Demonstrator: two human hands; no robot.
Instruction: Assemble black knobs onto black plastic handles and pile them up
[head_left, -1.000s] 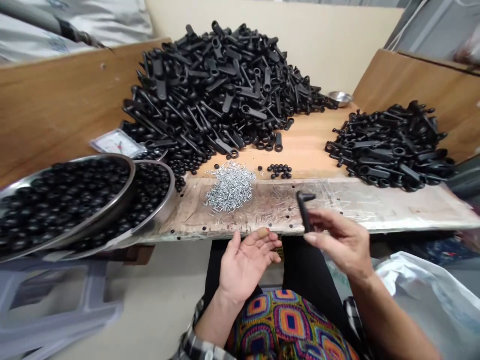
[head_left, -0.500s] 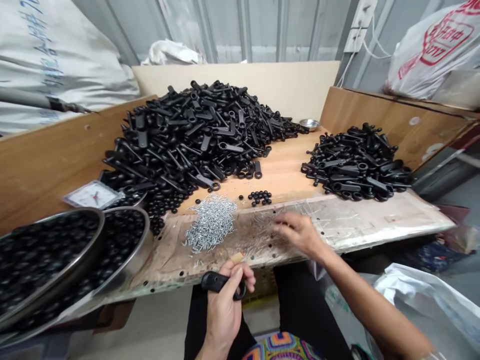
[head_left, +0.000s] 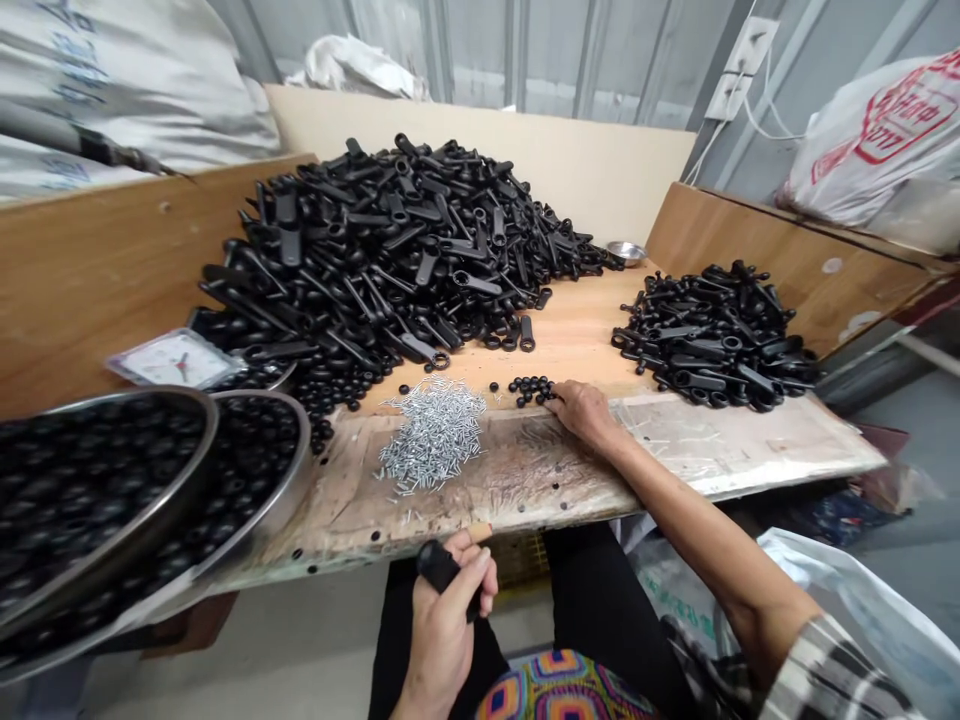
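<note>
My left hand (head_left: 454, 600) is closed around a black plastic crank handle (head_left: 437, 565), held in front of the table's near edge. The handle's rounded end points up and left, and my fingers hide much of the rest. A tan wrap covers one fingertip. My right hand (head_left: 587, 412) reaches over the table, its fingertips drawn together at the right end of a small group of black balls (head_left: 531, 388). They touch a ball there, which they partly cover. Left of this group lies a heap of small silver pins (head_left: 435, 440).
A large pile of black crank handles (head_left: 420, 250) rises at the back, and a smaller pile (head_left: 720, 340) sits at the right. Metal bowls of black balls (head_left: 97, 490) stand at the left beside a square clock (head_left: 178, 360). A small metal dish (head_left: 626, 252) is farther back.
My right hand has moved forward from the worn board to the group of black balls. In my left hand the crank handle has turned to a steeper tilt. The camera view has shifted slightly.
</note>
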